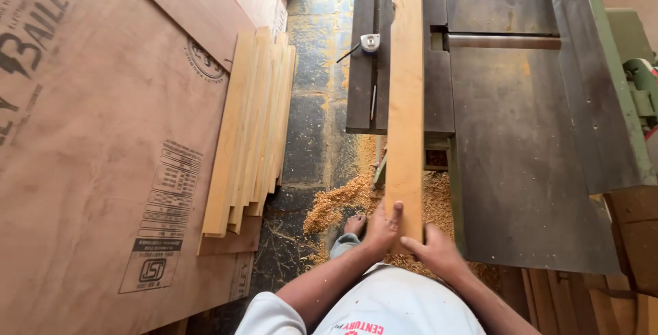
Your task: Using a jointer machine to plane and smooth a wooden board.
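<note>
On our left, a big plywood sheet [89,157] takes up most of the view, printed with marks and lying flat. To our right stands the machine counter [521,170], a dark metal top with a green edge and a slot across it near the far end. Between the two runs the floor [312,136], dark and strewn with sawdust [349,201], heaped thickest at the near foot of the counter.

A stack of pale wood strips [250,129] lies on the plywood's right edge, fanned slightly and running away from us. A darker wooden top [363,81] adjoins the left side of the counter.

We hold a long plank [406,95] by its near end. It runs straight away from us, resting over the dark top and reaching past the far edge of the view. Our left hand [381,229] takes the plank's near left corner, thumb on the top face, fingers under and out of sight, so its grip is closed on the wood. Our right hand [439,253] meets the near right corner, thumb laid across the end; it too grips the plank.

A bare foot [354,225] shows on the floor just left of our left hand. A tape measure [370,42] sits on the dark top, left of the plank, with a pencil [373,102] nearer us.
</note>
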